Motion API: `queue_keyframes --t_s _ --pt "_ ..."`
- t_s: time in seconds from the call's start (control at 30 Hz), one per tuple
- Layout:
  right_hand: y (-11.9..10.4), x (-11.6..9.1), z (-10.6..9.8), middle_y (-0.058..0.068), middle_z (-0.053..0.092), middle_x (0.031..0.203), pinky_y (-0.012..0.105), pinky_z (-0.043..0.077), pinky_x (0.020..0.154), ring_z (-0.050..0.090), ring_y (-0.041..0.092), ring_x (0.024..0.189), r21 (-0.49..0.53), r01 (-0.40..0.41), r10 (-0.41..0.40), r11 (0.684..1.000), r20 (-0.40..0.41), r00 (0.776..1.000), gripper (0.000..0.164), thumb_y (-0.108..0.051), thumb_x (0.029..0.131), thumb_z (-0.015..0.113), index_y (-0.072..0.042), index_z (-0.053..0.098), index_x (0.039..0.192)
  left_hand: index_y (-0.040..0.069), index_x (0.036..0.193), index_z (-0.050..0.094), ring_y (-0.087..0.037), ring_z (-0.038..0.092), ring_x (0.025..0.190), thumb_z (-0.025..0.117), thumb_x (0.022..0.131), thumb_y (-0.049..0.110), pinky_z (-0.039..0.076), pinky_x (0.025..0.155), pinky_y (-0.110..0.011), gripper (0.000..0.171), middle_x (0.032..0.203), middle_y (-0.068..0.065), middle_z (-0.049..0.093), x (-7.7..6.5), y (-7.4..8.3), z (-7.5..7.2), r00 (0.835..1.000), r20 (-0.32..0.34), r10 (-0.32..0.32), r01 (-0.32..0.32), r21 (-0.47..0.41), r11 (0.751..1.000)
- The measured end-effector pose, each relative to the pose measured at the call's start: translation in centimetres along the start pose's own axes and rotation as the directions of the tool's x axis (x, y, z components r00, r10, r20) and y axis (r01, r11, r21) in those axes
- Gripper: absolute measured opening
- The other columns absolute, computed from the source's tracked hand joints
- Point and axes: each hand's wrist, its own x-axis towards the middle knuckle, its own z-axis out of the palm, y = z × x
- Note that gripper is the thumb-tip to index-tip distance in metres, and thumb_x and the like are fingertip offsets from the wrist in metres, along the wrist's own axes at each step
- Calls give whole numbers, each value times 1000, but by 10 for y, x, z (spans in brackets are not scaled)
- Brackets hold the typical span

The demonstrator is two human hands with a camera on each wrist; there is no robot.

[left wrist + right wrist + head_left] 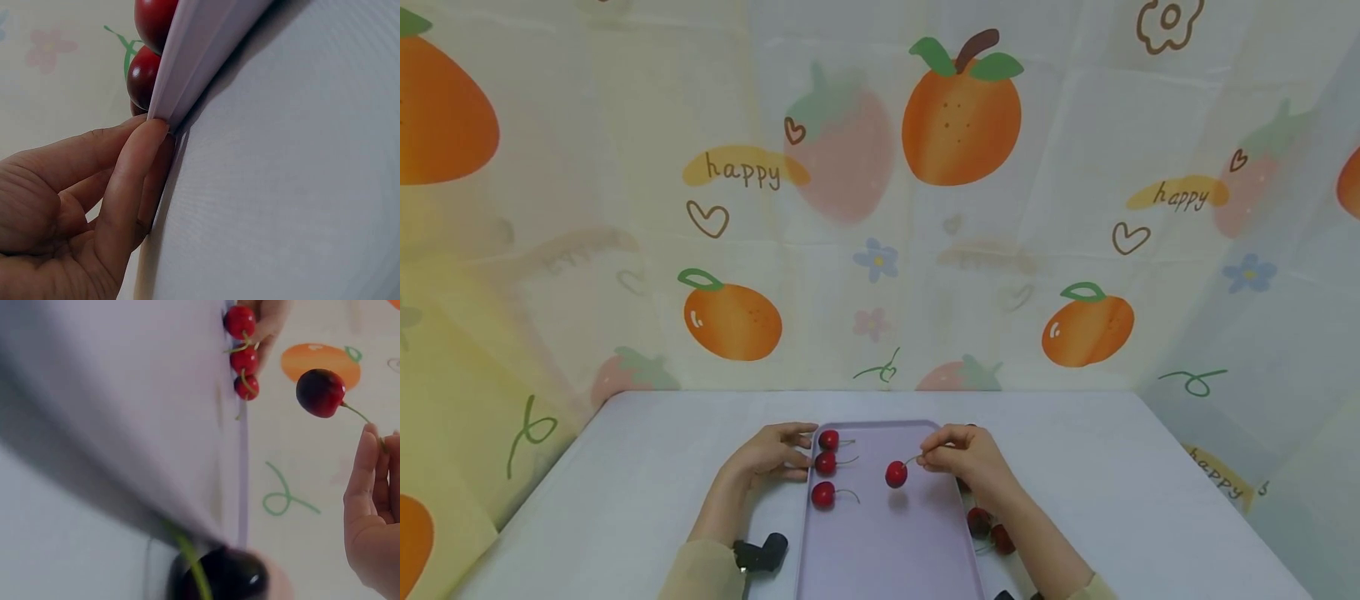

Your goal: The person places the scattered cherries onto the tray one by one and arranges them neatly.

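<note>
My right hand pinches a cherry by its stem between thumb and fingertips. The fruit hangs over the pale purple tray, its shadow falling just below it. Along the tray's left side lie three red cherries, a far one, a middle one and a near one, stems pointing right. My left hand has its fingertips at the tray's left rim, beside these cherries. The left wrist view shows the thumb against the tray's outer wall.
Right of the tray, partly under my right forearm, are more dark red cherries. A black device sits at my left wrist. A printed fruit-pattern curtain stands behind the white table.
</note>
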Motion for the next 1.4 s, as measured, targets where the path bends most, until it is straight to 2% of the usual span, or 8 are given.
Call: queue_keyframes --t_s 0.13,0.33,0.6,0.77,0.97,1.27,1.4 --pt "-6 -1 8 -4 72 85 25 62 81 73 12 80 -1 19 -19 1000 19 1000 24 -3 85 65 15 64 101 2 139 53 -16 66 76 68 80 -8 64 70 -31 61 117 -18 58 -1 0 0 1000 -9 -1 1 6 1000" --pt "-9 0 24 -4 72 84 25 62 83 73 12 79 14 2 -2 1000 36 999 13 -3 84 65 4 70 94 3 139 53 -16 67 77 68 80 -8 64 70 -31 61 117 -18 58 -1 -2 1 1000 -10 0 0 14 1000" --pt "-2 4 46 -2 72 83 26 63 80 74 10 77 75 -9 0 997 117 993 26 -3 86 69 16 64 101 3 139 53 -17 67 78 67 81 -7 64 70 -31 61 119 -19 58 0 -1 2 1000 -13 -18 18 14 1000" --pt "4 4 57 -2 75 84 26 63 81 74 9 78 72 -25 14 997 148 989 29 -4 85 70 17 64 104 4 139 54 -17 67 79 67 81 -7 64 71 -30 60 119 -18 58 0 1 2 1000 -11 -20 20 17 1000" --pt "6 5 65 0 75 86 25 63 80 74 9 79 97 -44 30 994 139 990 28 -5 84 70 15 66 104 3 137 55 -17 67 77 68 80 -8 64 70 -31 60 116 -18 59 1 1 2 1000 -19 -11 11 8 1000" --pt "15 9 71 3 74 84 23 63 76 73 10 78 183 -103 67 978 191 979 20 0 83 68 12 69 99 1 138 53 -16 66 77 67 79 -9 64 70 -31 61 115 -17 58 2 0 1 1000 -13 -3 3 -8 1000" --pt "20 10 72 3 74 83 24 63 77 74 11 78 161 -121 88 980 199 976 21 -1 83 69 11 70 99 0 138 53 -16 66 77 67 80 -10 65 70 -32 61 114 -17 58 2 0 0 1000 -8 2 -2 -19 1000"
